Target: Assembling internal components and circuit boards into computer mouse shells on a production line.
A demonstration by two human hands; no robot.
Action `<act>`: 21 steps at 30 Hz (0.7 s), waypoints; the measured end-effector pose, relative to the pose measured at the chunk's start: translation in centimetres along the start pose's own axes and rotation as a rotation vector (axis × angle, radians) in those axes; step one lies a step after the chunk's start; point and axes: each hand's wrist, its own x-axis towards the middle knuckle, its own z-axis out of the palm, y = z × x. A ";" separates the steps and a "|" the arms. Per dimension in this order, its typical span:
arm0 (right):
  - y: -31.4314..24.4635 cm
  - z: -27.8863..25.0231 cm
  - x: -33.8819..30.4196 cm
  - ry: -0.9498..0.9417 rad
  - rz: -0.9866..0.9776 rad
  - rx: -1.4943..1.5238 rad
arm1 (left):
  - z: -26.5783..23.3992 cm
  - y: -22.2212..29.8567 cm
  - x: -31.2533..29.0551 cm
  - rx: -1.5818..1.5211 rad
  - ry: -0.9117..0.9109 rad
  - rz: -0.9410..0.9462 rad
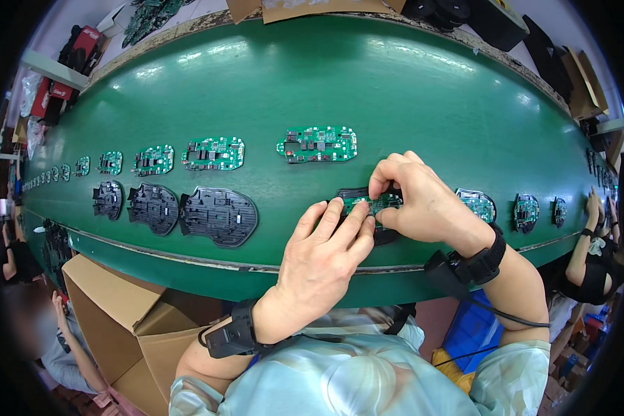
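Green circuit board [371,203] seated on a black plastic shell [385,234] at the near edge of the green belt [395,97], left hand [322,253] fingertips pressing its left end, right hand [412,194] pinching its right end, spare boards [317,144] and shells [218,215] lying to the left.

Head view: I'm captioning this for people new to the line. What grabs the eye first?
Two bare hands, left hand and right hand, press a green circuit board into a black housing at centre. The glossy green belt carries more boards and black housings off to the left.
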 end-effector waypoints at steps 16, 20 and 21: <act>2.4 1.6 4.4 -0.031 0.013 -0.009 | 3.5 -4.7 0.2 -0.022 -0.009 0.003; 5.4 1.1 4.7 -0.049 -0.084 0.010 | 4.9 -4.9 1.0 0.044 -0.053 0.055; 6.5 0.7 4.9 -0.087 -0.151 0.022 | 5.3 -4.9 1.3 0.075 -0.079 0.069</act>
